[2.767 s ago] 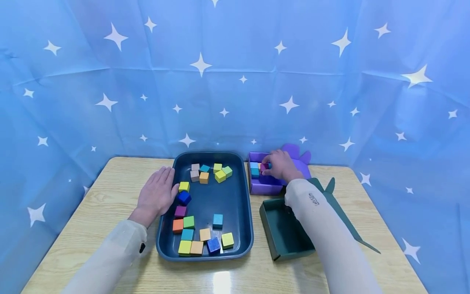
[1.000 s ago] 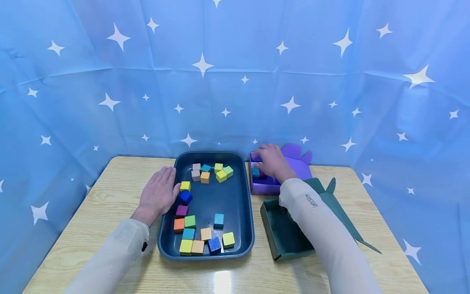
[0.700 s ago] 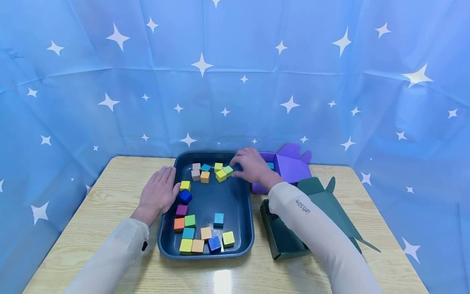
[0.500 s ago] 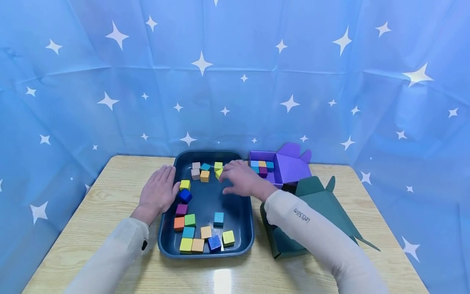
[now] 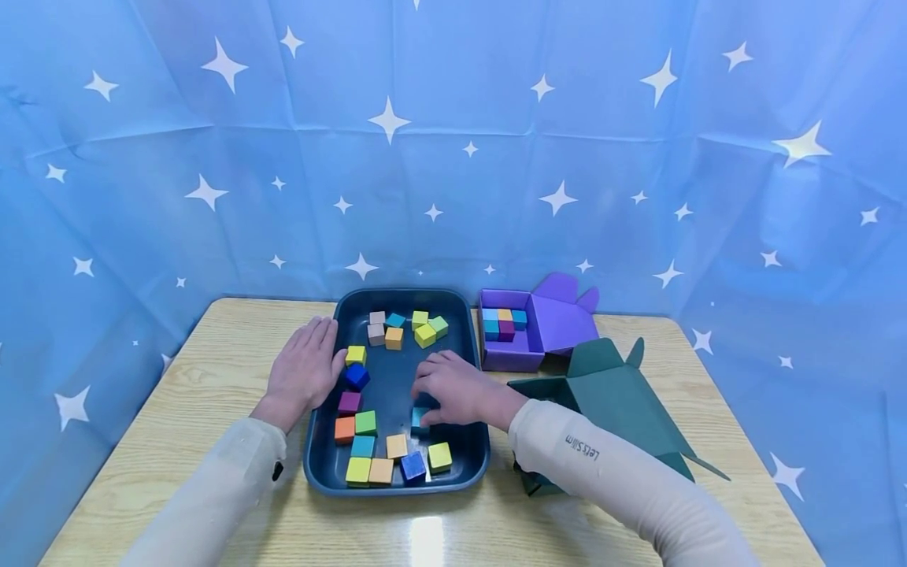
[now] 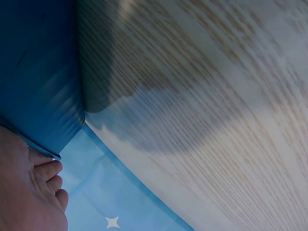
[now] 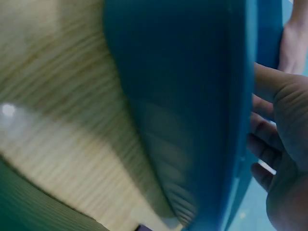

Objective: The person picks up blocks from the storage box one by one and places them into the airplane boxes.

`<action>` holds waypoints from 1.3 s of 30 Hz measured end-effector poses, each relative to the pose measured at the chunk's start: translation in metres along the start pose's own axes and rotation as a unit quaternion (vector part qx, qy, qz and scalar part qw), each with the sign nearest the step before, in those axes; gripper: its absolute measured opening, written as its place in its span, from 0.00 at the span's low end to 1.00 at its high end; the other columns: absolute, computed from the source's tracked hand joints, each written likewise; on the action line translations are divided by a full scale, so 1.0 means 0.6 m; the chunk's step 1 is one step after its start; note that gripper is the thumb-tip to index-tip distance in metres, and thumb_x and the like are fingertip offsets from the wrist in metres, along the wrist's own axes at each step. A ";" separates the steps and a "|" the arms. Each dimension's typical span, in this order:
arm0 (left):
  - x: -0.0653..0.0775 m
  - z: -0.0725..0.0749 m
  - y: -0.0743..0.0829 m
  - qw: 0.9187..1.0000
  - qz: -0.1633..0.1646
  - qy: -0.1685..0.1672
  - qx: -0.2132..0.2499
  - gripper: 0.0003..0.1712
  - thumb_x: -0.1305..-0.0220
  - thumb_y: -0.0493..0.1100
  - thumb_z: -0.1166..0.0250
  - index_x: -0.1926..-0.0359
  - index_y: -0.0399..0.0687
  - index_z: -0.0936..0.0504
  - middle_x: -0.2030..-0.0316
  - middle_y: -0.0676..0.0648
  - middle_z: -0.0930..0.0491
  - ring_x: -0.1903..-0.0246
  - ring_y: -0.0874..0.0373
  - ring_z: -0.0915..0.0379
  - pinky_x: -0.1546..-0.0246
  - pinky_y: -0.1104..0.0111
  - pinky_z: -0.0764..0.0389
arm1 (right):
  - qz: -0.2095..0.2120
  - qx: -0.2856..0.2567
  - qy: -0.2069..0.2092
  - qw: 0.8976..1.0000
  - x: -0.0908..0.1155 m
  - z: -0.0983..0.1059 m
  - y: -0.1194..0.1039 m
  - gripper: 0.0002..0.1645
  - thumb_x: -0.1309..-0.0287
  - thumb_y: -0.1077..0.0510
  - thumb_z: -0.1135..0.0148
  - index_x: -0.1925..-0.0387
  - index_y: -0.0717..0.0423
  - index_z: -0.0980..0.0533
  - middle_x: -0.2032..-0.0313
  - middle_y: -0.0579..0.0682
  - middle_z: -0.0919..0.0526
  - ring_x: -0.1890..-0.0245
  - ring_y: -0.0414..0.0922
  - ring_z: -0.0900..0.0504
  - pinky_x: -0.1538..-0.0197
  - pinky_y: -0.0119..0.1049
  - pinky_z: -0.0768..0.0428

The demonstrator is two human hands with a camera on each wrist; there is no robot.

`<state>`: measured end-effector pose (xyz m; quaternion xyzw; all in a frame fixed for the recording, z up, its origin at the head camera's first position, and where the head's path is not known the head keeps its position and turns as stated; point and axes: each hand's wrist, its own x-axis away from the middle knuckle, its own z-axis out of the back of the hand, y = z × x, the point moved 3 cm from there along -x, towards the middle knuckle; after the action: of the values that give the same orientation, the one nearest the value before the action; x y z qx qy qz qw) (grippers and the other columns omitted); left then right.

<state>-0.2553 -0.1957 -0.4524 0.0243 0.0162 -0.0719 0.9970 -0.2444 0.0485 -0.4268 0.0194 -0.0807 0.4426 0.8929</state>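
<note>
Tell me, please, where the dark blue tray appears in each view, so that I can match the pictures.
Head: the tray, lower half, slightly left of centre.
Left wrist: its outer side, upper left, above the left hand.
Right wrist: its outer side, down the middle, left of the right hand.
Shared landmark: the wooden table, in all three.

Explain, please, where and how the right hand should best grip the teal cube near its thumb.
Probably pinch two opposite upright sides from above: the teal cube sits flat in the tray and no other cube visibly touches it, though the right hand partly hides it.
</note>
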 end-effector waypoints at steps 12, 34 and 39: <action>0.000 0.001 0.000 1.000 -0.003 0.003 0.001 0.40 0.25 0.58 0.56 0.24 0.37 0.52 0.25 0.37 0.48 0.24 0.40 0.57 0.23 0.50 0.53 | 0.004 0.010 0.005 1.000 0.003 -0.018 -0.012 0.27 0.48 0.30 0.36 0.53 0.39 0.18 0.51 0.40 0.19 0.45 0.41 0.28 0.33 0.42 0.32; 0.002 -0.002 0.002 1.000 0.002 0.002 -0.003 0.41 0.26 0.58 0.56 0.24 0.37 0.52 0.25 0.37 0.48 0.24 0.40 0.57 0.23 0.50 0.53 | 0.005 0.006 0.015 1.000 -0.001 -0.028 -0.015 0.21 0.44 0.36 0.35 0.53 0.40 0.17 0.50 0.40 0.18 0.44 0.42 0.27 0.32 0.42 0.32; 0.002 -0.003 0.003 1.000 0.001 0.004 -0.005 0.41 0.26 0.58 0.56 0.24 0.37 0.52 0.25 0.37 0.49 0.24 0.40 0.57 0.23 0.50 0.53 | -0.002 0.000 0.035 0.999 -0.004 -0.004 -0.006 0.21 0.43 0.37 0.35 0.53 0.41 0.17 0.50 0.40 0.18 0.45 0.42 0.26 0.32 0.43 0.32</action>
<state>-0.2537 -0.1941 -0.4540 0.0194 0.0206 -0.0709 0.9971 -0.2427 0.0446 -0.4295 0.0044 -0.0497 0.4414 0.8959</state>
